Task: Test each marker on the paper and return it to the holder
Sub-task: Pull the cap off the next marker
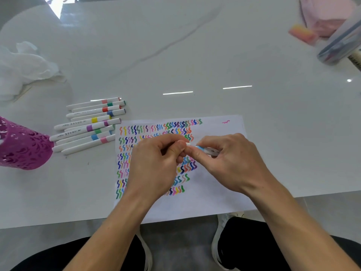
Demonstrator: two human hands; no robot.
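Fingers (176, 149) pinch a marker (207, 150) above paper (214, 192) at the table's (175, 65) edge.

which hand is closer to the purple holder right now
Left. The left hand sits over the paper, right of the purple holder past the loose markers; the right hand is farther right again, holding a blue-banded marker.

The right hand (230, 161) covers most of the marker (207, 150) — only a blue band and white barrel show. The left hand (156, 163) pinches a white piece (188, 143); cap or not, I cannot tell. Both hands hide the middle of the paper (214, 196). The left edge cuts the purple holder (23, 147). At right a clear case (340, 44) is blurred and cut off. Print on the lying markers (88, 126) is too small to read.
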